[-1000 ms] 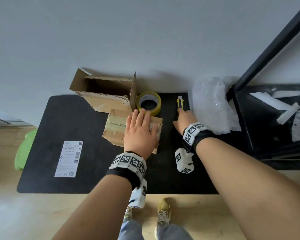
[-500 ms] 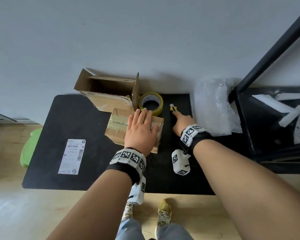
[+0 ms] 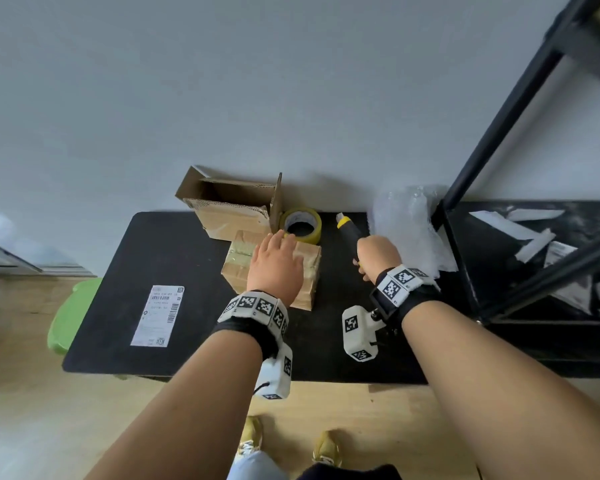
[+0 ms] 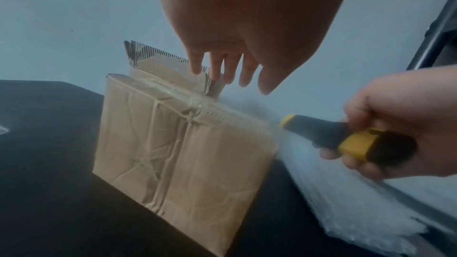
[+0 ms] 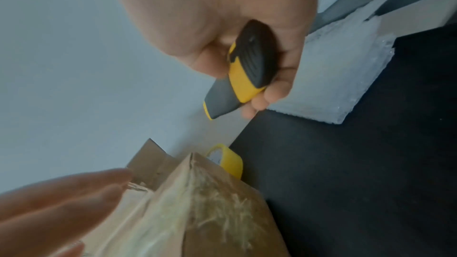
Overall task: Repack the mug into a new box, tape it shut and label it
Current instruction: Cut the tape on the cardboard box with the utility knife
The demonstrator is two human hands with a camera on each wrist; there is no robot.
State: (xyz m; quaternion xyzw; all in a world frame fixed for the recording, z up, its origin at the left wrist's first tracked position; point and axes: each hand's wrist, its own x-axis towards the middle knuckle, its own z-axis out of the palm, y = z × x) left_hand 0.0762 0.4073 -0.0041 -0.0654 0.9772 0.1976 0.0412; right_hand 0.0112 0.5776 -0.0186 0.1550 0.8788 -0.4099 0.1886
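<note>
A taped, creased cardboard box stands on the black table mat. My left hand lies over its top with straight fingers. To its right my right hand grips a yellow and black utility knife, lifted off the mat, tip pointing away toward the wall. An open empty cardboard box stands behind, against the wall. A roll of yellow tape lies beside it. A white shipping label lies at the mat's left. The mug is hidden.
Bubble wrap lies at the mat's right end against a black metal shelf frame with paper scraps on its shelf. A green object sits off the mat's left edge. The grey wall runs close behind.
My right hand closed round the utility knife and lifted it off the mat, drawing it nearer. My left hand stayed on the taped box.
</note>
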